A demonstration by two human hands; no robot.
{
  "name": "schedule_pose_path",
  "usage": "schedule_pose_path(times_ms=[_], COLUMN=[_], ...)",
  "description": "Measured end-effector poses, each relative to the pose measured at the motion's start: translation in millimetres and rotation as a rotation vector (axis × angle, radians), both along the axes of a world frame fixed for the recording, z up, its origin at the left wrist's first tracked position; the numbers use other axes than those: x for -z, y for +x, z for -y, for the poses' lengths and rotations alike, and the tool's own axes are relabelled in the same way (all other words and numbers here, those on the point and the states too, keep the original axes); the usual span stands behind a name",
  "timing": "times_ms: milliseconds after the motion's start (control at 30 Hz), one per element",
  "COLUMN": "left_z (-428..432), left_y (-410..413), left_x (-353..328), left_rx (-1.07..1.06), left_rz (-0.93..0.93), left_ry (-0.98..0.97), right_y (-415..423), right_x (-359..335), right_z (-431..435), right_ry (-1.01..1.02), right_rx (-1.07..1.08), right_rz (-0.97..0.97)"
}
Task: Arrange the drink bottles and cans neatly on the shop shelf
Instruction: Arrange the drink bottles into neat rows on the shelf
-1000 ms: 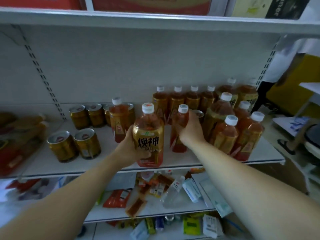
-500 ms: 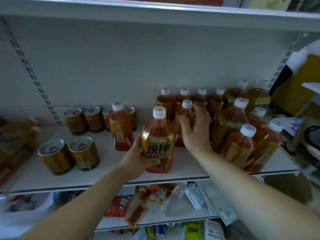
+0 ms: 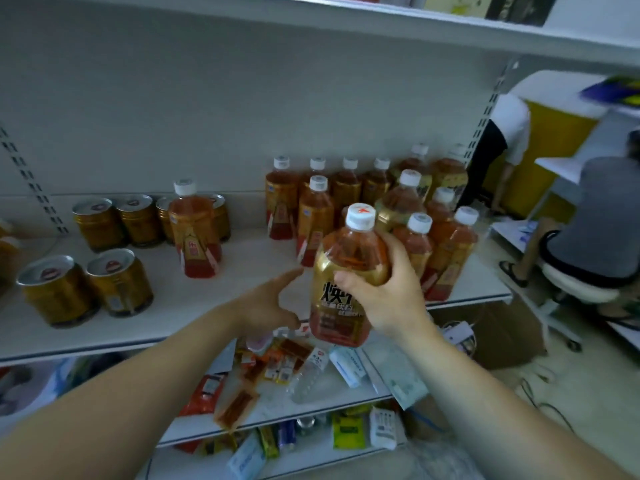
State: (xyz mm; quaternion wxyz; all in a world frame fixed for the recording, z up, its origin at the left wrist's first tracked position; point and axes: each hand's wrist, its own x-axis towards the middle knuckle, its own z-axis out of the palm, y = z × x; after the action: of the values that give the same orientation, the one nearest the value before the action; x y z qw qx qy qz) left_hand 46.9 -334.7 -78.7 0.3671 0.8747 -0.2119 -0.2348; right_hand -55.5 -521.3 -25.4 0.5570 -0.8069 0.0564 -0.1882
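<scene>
My right hand [image 3: 382,292] grips a gold-labelled tea bottle [image 3: 341,271] with a white cap, held in front of the white shelf [image 3: 242,265]. My left hand [image 3: 266,306] is open just left of that bottle, fingers spread, holding nothing. A row of small tea bottles [image 3: 332,185] stands at the back of the shelf, with one small bottle [image 3: 313,220] in front of them. Larger bottles [image 3: 443,237] crowd the right end. A lone small bottle [image 3: 195,230] stands mid-shelf. Gold cans sit at the back left [image 3: 117,221] and front left [image 3: 86,285].
The shelf below [image 3: 311,393] is strewn with snack packets, a clear bottle and small boxes. Upright slotted rails frame the bay. To the right, two people bend or sit near a white stool [image 3: 571,289] and a cardboard box [image 3: 502,334].
The gold-labelled bottle passed from my left hand to my right. My right hand let go of the small bottle, which now stands in front of the back row. My left hand opened.
</scene>
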Motion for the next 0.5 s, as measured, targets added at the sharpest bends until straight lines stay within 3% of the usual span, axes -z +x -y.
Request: schedule_pose_path(times_ms=[233,500], left_z=[88,157], left_y=[-11,-11], left_x=[25,41], left_rx=[-0.166,-0.375], left_rz=[0.238,0.163], left_ry=[0.480,0.644], right_y=[-47,-25], right_x=[-18,-1], right_z=[116,245], right_ry=[0.041,0.102], right_rx=[0.136,0.135], right_rz=[0.042,0.044])
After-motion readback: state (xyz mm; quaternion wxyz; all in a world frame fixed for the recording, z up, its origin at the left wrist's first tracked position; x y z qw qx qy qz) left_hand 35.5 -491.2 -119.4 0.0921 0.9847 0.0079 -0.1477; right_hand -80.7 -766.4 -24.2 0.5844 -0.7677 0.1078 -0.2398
